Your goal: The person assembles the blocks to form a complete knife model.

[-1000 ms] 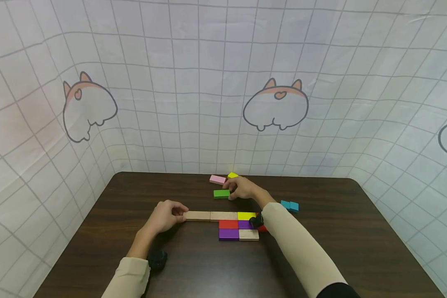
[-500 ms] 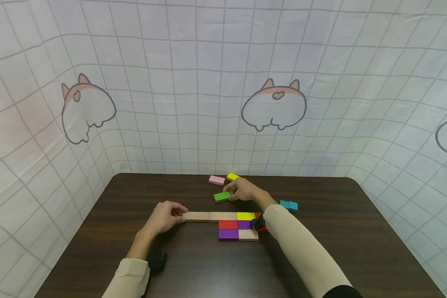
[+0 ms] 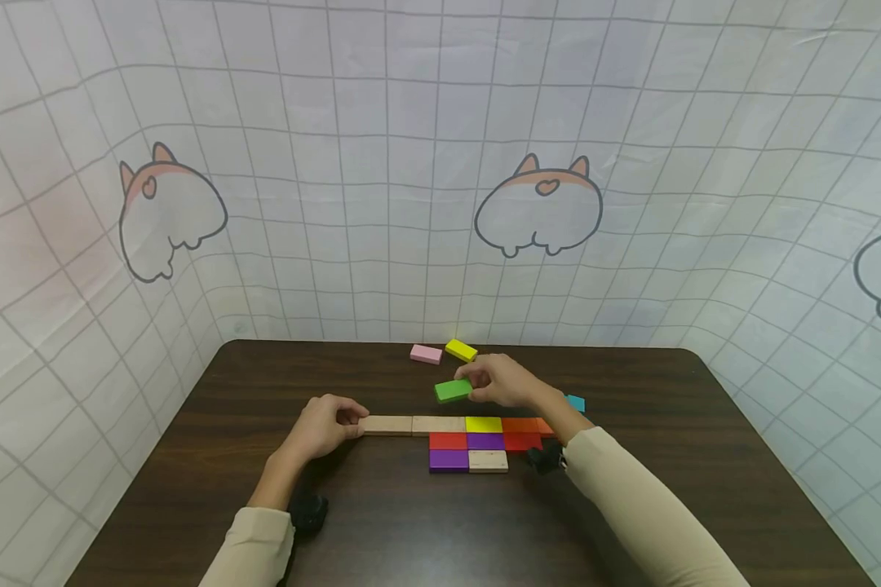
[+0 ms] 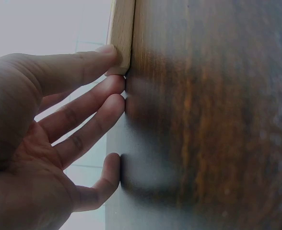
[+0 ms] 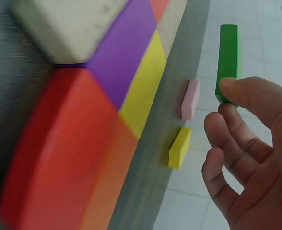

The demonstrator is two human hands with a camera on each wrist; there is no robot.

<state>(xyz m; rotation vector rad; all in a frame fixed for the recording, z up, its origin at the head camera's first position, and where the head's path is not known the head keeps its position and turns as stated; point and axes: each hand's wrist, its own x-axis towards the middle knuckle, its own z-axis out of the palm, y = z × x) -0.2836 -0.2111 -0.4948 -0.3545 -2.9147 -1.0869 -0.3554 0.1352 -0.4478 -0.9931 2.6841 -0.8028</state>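
Note:
My right hand [image 3: 505, 381] pinches a green block [image 3: 453, 390] by its right end, between thumb and fingers. In the right wrist view the green block [image 5: 228, 57] is held up off the table. At the left end of a row, my left hand [image 3: 328, 425] pinches a plain wooden block [image 3: 386, 425]; the left wrist view shows the thumb on that block [image 4: 123, 33] and other fingertips touching the table. A second wooden block [image 3: 439, 424] and a yellow block [image 3: 484, 424] continue the row. Red [image 3: 448, 441], purple [image 3: 449, 461] and other blocks lie against its near side.
A pink block [image 3: 426, 354] and a loose yellow block [image 3: 461, 350] lie near the back edge of the dark table [image 3: 279, 375]. A blue block [image 3: 576, 403] shows partly behind my right forearm. A white checked curtain [image 3: 382, 204] stands behind.
My right hand has gripped the green block, lifted it and brought it a little right and nearer to me. My left hand stays at the wooden block's end.

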